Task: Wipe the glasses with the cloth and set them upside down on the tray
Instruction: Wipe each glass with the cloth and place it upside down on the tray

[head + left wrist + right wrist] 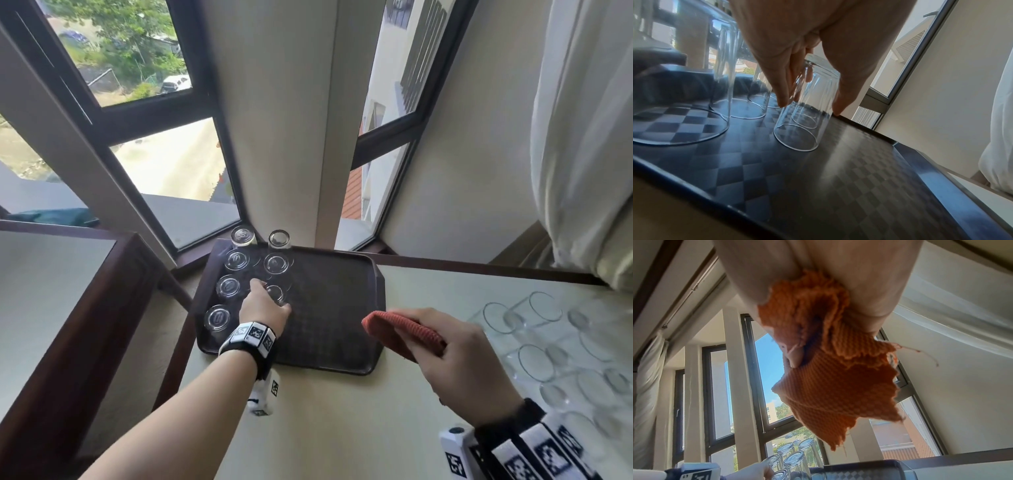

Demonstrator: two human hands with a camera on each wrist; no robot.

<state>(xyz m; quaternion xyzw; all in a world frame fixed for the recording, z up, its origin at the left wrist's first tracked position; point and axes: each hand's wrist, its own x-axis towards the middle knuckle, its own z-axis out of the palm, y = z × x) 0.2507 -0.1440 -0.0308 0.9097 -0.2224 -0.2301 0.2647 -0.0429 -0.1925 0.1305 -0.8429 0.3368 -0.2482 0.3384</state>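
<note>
Left wrist view: left hand [797, 53] grips upturned glass [807, 104] tilted, rim half-landed on tray [869, 186] beside earlier glasses; right hand [455, 349] clutches cloth [404, 330]; careless release could topple it into neighbours.

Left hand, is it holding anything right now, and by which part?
Yes. The left hand holds an upside-down glass by its upper sides near the base, fingers and thumb on opposite walls, its rim on the tray.
</note>
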